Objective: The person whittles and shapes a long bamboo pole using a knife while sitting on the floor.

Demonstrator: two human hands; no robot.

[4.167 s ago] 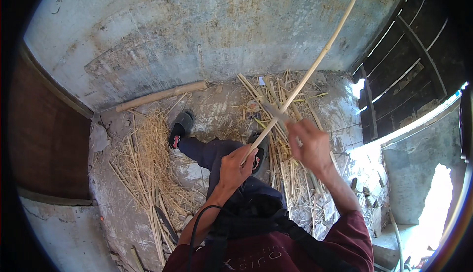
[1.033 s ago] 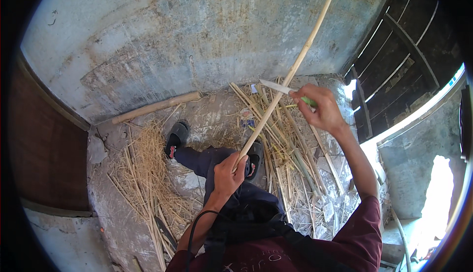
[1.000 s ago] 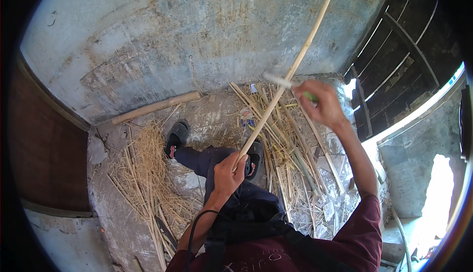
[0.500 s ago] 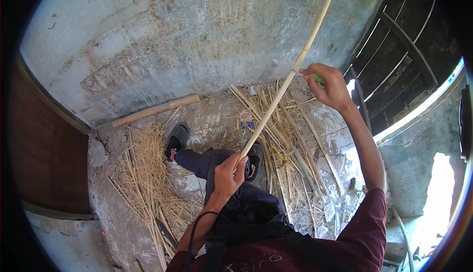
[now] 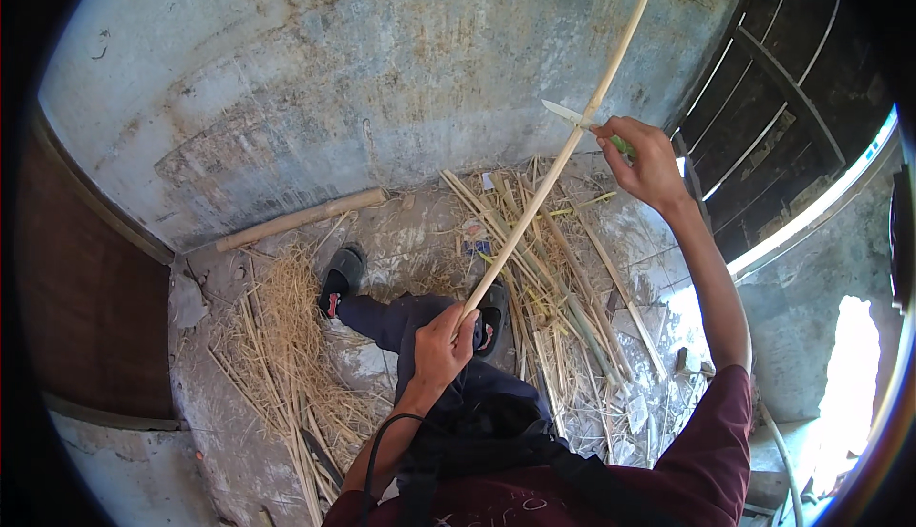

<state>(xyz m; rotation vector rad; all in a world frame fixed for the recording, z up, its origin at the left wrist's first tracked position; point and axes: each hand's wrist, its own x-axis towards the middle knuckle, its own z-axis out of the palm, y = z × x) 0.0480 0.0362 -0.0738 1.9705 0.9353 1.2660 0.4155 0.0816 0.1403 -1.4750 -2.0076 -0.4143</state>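
Note:
A long pale bamboo strip slants up and away to the right in front of me. My left hand is wrapped round its near end, close above my leg. Farther along the strip, my right hand grips a knife by its green handle. The blade lies across the strip near a node, its pointed tip jutting out to the left. My right fingertips are close beside the strip; whether they touch it I cannot tell.
Fine shavings and thin strips heap up left of my feet. Several bamboo lengths lie on the floor to the right. A thick bamboo pole rests along the stained wall. A dark slatted panel stands at right.
The knife blade has turned and shows more clearly across the strip. My right hand has shifted slightly to the right, and the strip's far end is a little lower.

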